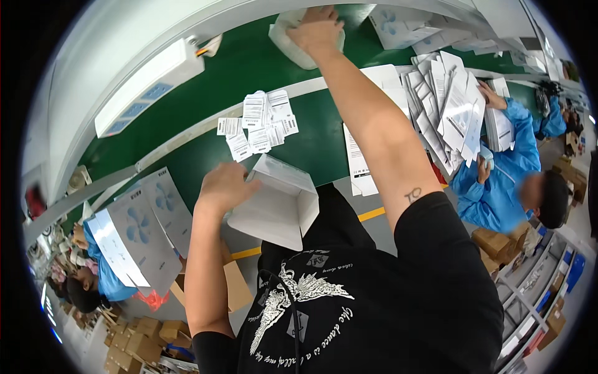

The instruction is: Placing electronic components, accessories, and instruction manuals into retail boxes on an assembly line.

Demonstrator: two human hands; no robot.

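My left hand (227, 188) is closed on the side of an open white carton (278, 198), thumb toward its inside. The carton tilts at the table's near edge, above my lap, and its visible inside holds nothing. My right arm stretches far across the green table (205, 146). At its end my right hand (316, 30) reaches into a translucent whitish plastic tub or bag (293, 47). Its fingers are bent, and what they grip cannot be made out. Just beyond the carton lies a loose heap of small printed white cards (265, 121).
White cartons with a blue flower print (140, 221) stand at the left. A large heap of flattened printed cartons (445, 106) lies at the right, by a co-worker in blue (511, 168). A white case with blue panels (149, 90) is at the far left. Another printed sheet (358, 162) overhangs the near edge.
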